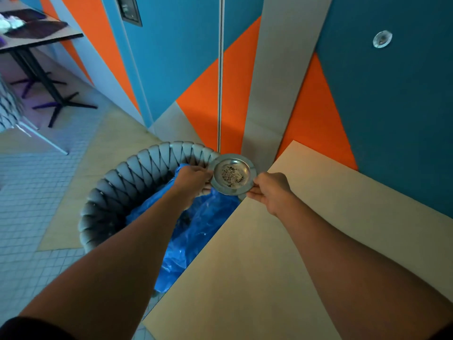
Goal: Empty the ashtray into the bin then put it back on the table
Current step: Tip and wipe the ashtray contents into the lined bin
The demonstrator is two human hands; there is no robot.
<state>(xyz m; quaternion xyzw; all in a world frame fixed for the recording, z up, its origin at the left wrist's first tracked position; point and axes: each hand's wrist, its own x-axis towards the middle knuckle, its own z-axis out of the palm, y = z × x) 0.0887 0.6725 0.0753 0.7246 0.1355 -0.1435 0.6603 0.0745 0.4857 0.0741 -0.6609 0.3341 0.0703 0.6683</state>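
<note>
The metal ashtray (232, 174) is held level at the far rim of the woven bin (137, 165), just before the wall. Its left edge is pinched by the left hand (193, 179), its right edge by the right hand (270, 192). Ash specks lie in its bowl. A blue liner (196, 231) is seen inside the bin, open below.

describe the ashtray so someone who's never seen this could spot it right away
Find the round grey woven bin lined with a blue plastic bag, low in the middle of the view. At its far right rim, the left hand and right hand hold a small round silver metal ashtray by its edges. It alone is shiny, with dark ash specks in its bowl.
</note>
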